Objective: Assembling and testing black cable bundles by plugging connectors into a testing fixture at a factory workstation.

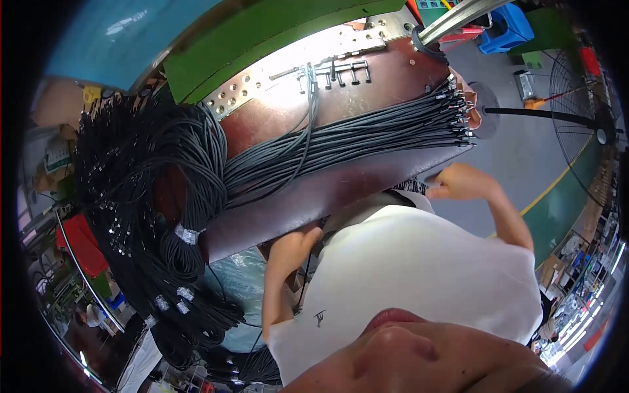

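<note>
Below the near edge of the table, my left hand (295, 247) reaches in against my body, its fingers mostly hidden under the edge. My right hand (458, 181) is off the table's right front corner, fingers curled at the end of a bundle of black cables (413, 187) that shows between the table and my white shirt. Across the tabletop (282, 226) lies a long bundle of black cables (367, 131), with metal-tipped ends together at the right. A few loose cables (312, 98) cross it toward a metal fixture with several pegs (334, 71).
A large heap of black cables (131, 150) hangs over the table's left side, one coil tied with a silvery wrap (189, 234). A green panel (262, 39) overhangs the back. At right stand a black fan (590, 131) and a blue stool (508, 29).
</note>
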Action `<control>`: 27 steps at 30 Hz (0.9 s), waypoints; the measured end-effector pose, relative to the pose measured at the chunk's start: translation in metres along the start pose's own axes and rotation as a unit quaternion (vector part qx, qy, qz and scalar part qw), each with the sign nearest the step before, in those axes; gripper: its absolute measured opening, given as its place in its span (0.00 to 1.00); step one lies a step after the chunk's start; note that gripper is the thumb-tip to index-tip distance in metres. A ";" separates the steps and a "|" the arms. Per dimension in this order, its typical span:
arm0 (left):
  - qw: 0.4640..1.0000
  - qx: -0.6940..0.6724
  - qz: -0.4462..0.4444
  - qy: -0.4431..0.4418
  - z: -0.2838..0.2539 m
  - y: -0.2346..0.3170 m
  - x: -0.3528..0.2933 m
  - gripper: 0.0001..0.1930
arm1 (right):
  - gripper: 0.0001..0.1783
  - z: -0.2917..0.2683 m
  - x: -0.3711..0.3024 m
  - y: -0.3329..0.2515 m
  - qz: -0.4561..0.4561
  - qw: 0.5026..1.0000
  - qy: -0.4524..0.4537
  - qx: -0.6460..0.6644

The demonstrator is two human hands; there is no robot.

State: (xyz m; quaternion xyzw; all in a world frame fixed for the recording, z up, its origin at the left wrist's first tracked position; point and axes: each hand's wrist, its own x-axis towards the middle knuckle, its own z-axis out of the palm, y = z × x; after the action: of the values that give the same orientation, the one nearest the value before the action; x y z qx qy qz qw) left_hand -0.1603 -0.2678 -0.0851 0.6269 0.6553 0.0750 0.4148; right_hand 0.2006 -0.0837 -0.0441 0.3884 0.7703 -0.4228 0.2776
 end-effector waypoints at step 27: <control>0.959 -0.115 0.112 0.233 -0.126 0.040 0.090 0.04 | 0.22 -0.142 0.173 -0.052 -0.286 0.782 0.500 -0.238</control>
State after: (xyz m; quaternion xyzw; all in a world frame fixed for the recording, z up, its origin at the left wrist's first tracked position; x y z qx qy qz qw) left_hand -0.1987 -0.1269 -0.0199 0.6095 0.6463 0.3398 0.3086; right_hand 0.0489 0.0840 -0.0826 0.2285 0.9529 -0.0321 -0.1970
